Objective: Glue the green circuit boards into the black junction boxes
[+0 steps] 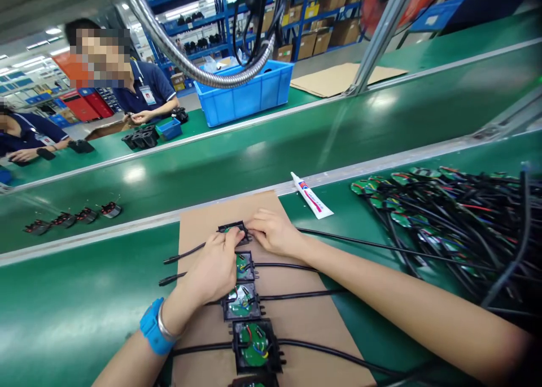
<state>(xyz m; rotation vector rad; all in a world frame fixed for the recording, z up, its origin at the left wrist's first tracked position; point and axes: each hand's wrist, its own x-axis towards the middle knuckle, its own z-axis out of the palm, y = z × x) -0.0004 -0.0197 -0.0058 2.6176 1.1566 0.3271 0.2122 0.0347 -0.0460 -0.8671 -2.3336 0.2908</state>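
Observation:
Several black plastic housings lie in a row on a cardboard sheet, each with a round green circuit board and coloured wires inside. At the far end of the row, my left hand has its fingers closed on the farthest housing, pressing at its board. My right hand pinches at that housing's right side, where a black cable leaves it; the fingertips partly hide the contact. The nearest fully visible housing has cables on both sides. A housing between them is partly covered by my left hand.
A white glue tube lies beyond the cardboard. To the right is a heap of cabled circuit boards. Small parts sit on the green conveyor. Across it are a blue bin and two people. A metal hose hangs overhead.

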